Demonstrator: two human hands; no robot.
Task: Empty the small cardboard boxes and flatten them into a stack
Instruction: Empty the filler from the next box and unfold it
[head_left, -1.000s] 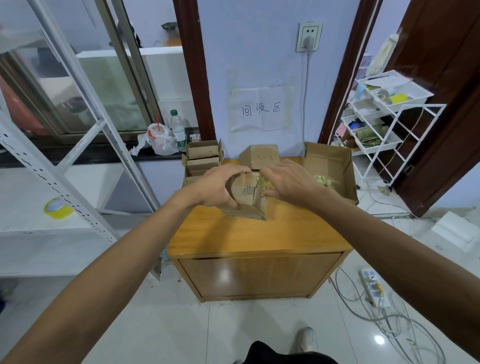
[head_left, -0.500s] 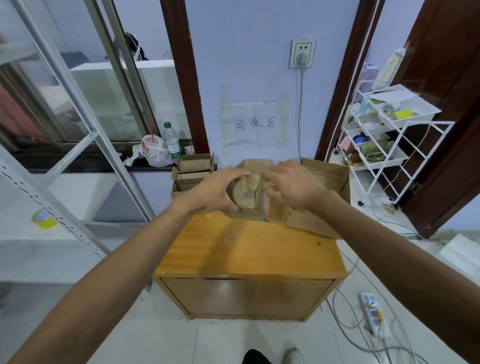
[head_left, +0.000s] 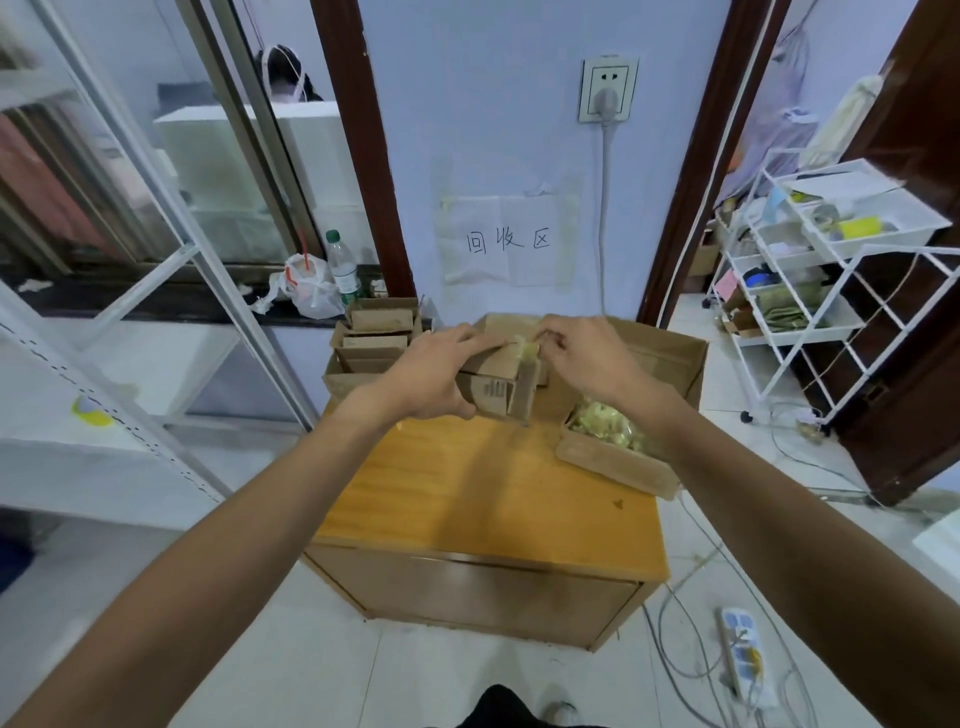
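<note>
Head view: our left hand grips small box above cabinet, fingers wrapped round its side. Our right hand pinches yellowish filling at box's open top. Bigger box to right holds more filling. Small boxes stacked behind left.

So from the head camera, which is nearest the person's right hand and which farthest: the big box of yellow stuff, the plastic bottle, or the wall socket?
From the right hand:
1. Big box of yellow stuff, just below and to the right of the hand, on the cabinet.
2. Plastic bottle, off to the left on the dark ledge.
3. Wall socket, high on the wall, above the hand.
</note>
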